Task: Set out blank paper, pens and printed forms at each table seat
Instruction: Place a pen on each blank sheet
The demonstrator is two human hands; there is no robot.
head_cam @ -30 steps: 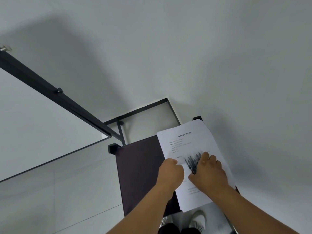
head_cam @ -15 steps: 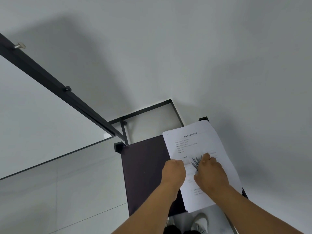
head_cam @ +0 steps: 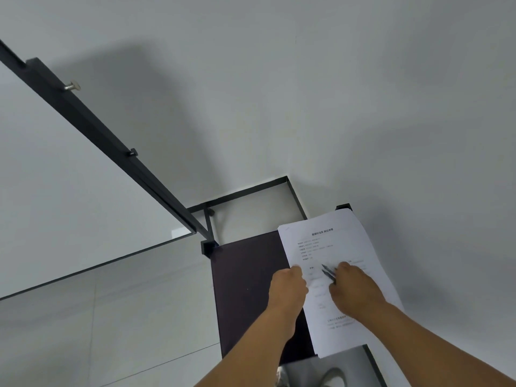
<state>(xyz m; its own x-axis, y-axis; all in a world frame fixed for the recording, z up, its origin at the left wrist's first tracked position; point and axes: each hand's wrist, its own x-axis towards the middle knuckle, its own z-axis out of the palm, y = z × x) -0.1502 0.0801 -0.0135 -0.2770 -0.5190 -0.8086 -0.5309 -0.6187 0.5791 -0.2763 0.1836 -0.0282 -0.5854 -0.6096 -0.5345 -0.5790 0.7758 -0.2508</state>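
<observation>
On a dark desk (head_cam: 245, 289) lies one stack of printed forms (head_cam: 332, 247). The right hand (head_cam: 354, 291) grips two pens (head_cam: 328, 272); the left hand (head_cam: 287, 289) has its fingers curled at the stack's edge.

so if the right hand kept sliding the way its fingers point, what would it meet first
Probably nothing solid: the right hand, gripping pens, points up along the printed form. Past the form's far edge comes the wall, though depth is unclear.
</observation>
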